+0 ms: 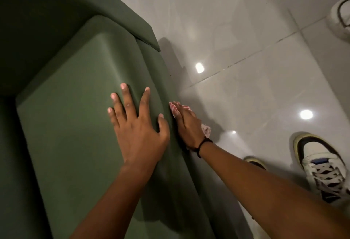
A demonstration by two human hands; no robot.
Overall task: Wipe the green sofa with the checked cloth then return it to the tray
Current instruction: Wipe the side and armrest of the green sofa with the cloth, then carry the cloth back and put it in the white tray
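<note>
I count 2 hands, 1 cloth, 1 sofa and 3 shoes in my view. The left hand lies flat at the centre of the frame on the seat cushion of the green sofa, its fingers spread wide and the thumb hooked over the cushion's front edge. The right hand, just right of centre, presses the checked cloth against the sofa's front face; its fingers lie close together and flat on the cloth, and a dark wristband circles the wrist.

The sofa fills the left half of the frame: matte green fabric, with a raised arm running diagonally across the upper left. To the right is a glossy pale tiled floor with dark grout lines and 3 bright light reflections. 1 white and black laced shoe stands at the lower right, a 2nd toe peeks out beside my right forearm, and a 3rd white shoe sits at the upper right edge.

The cloth is small, red-and-white checked and crumpled, showing only at the fingertips and below the palm.
</note>
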